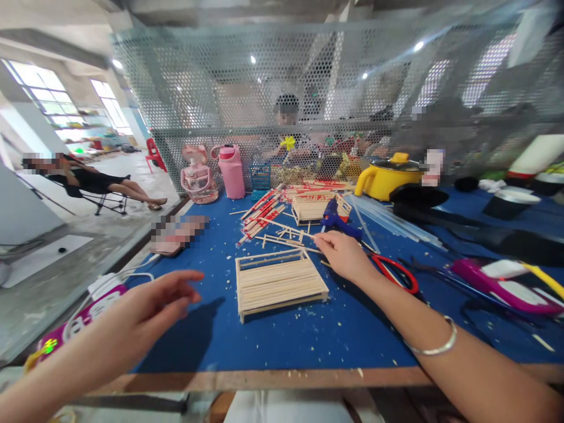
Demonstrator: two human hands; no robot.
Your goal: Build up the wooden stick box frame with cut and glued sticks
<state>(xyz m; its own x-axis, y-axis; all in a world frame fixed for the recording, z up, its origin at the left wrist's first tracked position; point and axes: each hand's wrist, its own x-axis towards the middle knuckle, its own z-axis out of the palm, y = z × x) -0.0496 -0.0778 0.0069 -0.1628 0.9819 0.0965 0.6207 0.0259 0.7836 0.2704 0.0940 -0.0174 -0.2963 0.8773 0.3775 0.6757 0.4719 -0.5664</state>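
Observation:
My right hand (343, 252) is over the middle of the blue table, its thumb and fingers pinched on the end of a thin wooden stick (291, 227). Just beyond that hand lies a blue glue gun (339, 224). A small frame of pale wooden sticks (279, 279), with a slatted floor and low rails, sits in front of me between both hands, touched by neither. My left hand (165, 296) hovers to the left of this frame, fingers apart and slightly bent, with nothing in it. Another slatted stick piece (308, 208) stands behind.
Loose sticks with red wrapping (264, 214) lie behind the frame. Clear glue sticks (396, 223), a yellow pot (390, 179) and a red-handled tool (399, 273) are to the right. A phone (178, 235) and pink bottle (231, 173) stand left. Behind a perforated screen (220, 76) sits a person.

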